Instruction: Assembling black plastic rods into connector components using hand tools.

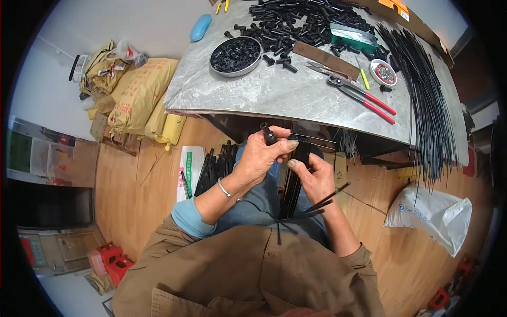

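While your left hand pinches the black cap, right hand grips thin rods: light, springy, hold near tips.

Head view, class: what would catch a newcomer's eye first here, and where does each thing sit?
At the centre, the left hand holds a small black cap while the right hand grips a bundle of thin black rods over the lap. Above them, the grey table carries a big heap of black caps, a round tin of black rings and red-handled pliers. Yellow sacks lie at the left.
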`<act>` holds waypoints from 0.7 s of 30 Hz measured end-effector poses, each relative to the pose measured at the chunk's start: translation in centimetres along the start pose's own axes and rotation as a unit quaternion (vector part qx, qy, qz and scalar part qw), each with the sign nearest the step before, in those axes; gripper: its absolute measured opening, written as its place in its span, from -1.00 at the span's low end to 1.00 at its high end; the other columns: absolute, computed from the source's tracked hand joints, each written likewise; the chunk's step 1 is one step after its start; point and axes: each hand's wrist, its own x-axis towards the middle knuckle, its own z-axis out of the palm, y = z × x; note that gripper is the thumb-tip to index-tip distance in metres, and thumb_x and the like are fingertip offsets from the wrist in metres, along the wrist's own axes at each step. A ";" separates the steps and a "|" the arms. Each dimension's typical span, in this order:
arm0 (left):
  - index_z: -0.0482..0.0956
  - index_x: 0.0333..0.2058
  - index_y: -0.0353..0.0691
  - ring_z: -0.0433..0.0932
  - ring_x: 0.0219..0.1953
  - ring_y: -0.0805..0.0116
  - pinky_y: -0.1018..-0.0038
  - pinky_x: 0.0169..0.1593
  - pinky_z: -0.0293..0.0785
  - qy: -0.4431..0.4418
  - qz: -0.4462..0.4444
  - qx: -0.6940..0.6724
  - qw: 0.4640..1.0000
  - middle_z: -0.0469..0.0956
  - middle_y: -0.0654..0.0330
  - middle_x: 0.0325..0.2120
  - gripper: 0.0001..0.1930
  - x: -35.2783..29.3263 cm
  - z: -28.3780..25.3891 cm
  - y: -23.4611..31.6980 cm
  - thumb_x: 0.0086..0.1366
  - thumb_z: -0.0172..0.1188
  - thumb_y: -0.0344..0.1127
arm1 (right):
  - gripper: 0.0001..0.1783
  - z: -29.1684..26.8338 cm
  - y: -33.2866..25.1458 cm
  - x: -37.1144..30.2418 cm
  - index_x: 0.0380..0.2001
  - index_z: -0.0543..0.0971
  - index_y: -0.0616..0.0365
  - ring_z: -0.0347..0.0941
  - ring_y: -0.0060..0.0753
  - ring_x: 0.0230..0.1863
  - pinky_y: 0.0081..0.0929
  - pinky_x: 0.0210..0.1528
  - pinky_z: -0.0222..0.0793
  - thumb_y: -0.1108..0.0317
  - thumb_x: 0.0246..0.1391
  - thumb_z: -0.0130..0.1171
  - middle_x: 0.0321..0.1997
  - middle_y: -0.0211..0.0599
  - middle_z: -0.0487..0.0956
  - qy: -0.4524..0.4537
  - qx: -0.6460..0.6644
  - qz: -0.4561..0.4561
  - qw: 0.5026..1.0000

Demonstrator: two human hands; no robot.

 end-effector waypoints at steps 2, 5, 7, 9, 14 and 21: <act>0.47 -0.19 -0.37 0.41 -0.56 0.57 0.62 -0.49 0.33 -0.003 -0.003 -0.008 1.000 0.49 0.24 -0.53 -0.72 0.0 0.0 -0.4 0.13 0.29 -0.46 | -0.76 -0.2 -0.3 0.4 -0.33 0.63 0.18 0.35 -0.70 -0.48 -0.59 -0.39 0.31 0.23 0.05 0.21 -0.52 -0.33 0.55 0.007 0.001 -0.012 1.000; 0.47 -0.17 -0.36 0.40 -0.53 0.57 0.62 -0.46 0.34 -0.011 -0.008 -0.036 0.999 0.49 0.26 -0.51 -0.73 -0.1 0.0 -0.6 0.16 0.27 -0.45 | -0.75 -0.8 -0.4 0.7 -0.28 0.62 0.24 0.40 -0.72 -0.35 -0.65 -0.27 0.34 0.26 0.10 0.19 -0.39 -0.50 0.60 -0.080 0.030 0.071 0.994; 0.47 -0.17 -0.35 0.40 -0.51 0.58 0.62 -0.44 0.34 -0.018 -0.012 -0.053 0.998 0.49 0.27 -0.50 -0.74 -0.2 0.1 -0.5 0.17 0.25 -0.44 | -0.74 -0.7 0.1 0.8 -0.28 0.62 0.23 0.39 -0.72 -0.37 -0.67 -0.29 0.33 0.24 0.10 0.20 -0.39 -0.51 0.60 -0.080 0.083 0.076 0.990; 0.47 -0.13 -0.33 0.40 -0.49 0.58 0.63 -0.41 0.34 -0.043 -0.031 -0.093 0.994 0.49 0.29 -0.48 -0.73 -0.3 0.2 -0.4 0.21 0.23 -0.40 | -0.74 -0.6 0.8 0.8 -0.29 0.63 0.21 0.39 -0.73 -0.39 -0.68 -0.31 0.31 0.22 0.09 0.21 -0.39 -0.52 0.60 -0.082 0.135 0.081 0.984; 0.49 -0.13 -0.31 0.38 -0.49 0.59 0.63 -0.41 0.32 -0.029 -0.019 -0.089 0.995 0.48 0.32 -0.50 -0.74 -0.7 0.3 -0.7 0.22 0.22 -0.36 | -0.72 -0.6 0.8 1.0 -0.28 0.64 0.21 0.40 -0.74 -0.41 -0.71 -0.35 0.31 0.20 0.08 0.24 -0.40 -0.51 0.61 -0.114 0.256 0.137 0.950; 0.51 -0.14 -0.27 0.34 -0.52 0.64 0.67 -0.44 0.28 -0.037 -0.026 -0.085 0.995 0.47 0.37 -0.50 -0.72 -0.7 0.4 -0.3 0.22 0.25 -0.29 | -0.68 -0.7 2.2 1.0 -0.26 0.62 0.14 0.43 -0.70 -0.34 -0.69 -0.27 0.30 0.12 0.04 0.26 -0.32 -0.48 0.61 -0.146 0.269 0.176 0.936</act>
